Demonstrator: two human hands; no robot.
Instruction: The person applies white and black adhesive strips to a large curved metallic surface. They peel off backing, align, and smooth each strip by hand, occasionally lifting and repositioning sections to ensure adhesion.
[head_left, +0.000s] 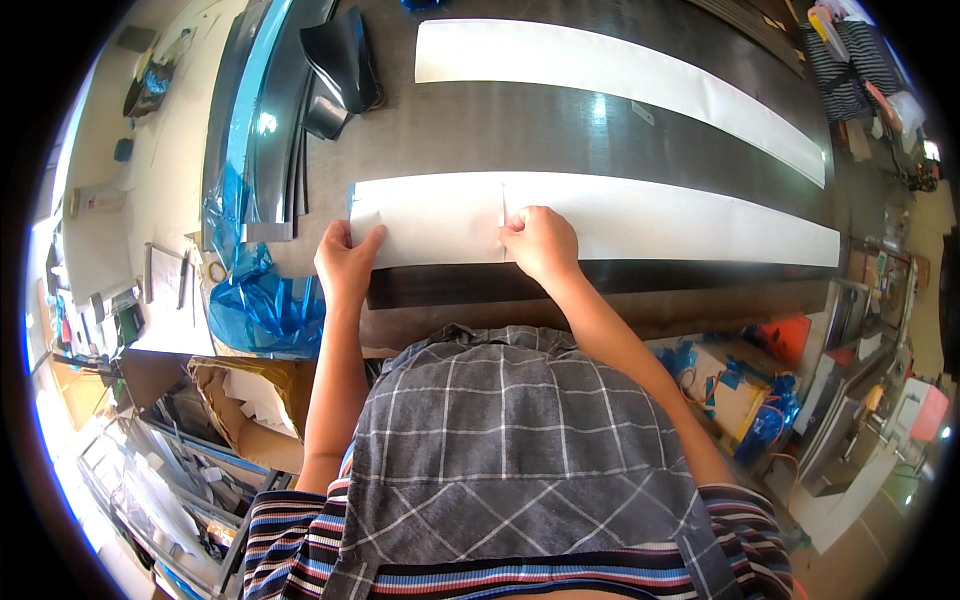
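A long white strip (690, 225) lies across the dark worktable in front of me, with a black strip (450, 285) showing along its near edge. My left hand (347, 262) is closed at the strip's left end, thumb on its face and fingers at the edge. A bit of blue film (351, 196) shows at that end. Farther right, my right hand (543, 243) pinches at a thin line that runs across the white strip. Whatever sits between those fingertips is too small to tell. Beyond lies a second white strip (580, 62).
Dark panels (265, 180) edged with blue film are stacked at the left, beside a curved black piece (345, 60). Crumpled blue film (262, 305) hangs near my left forearm. An open cardboard box (250, 405) stands below left; another box (725, 395) is below right.
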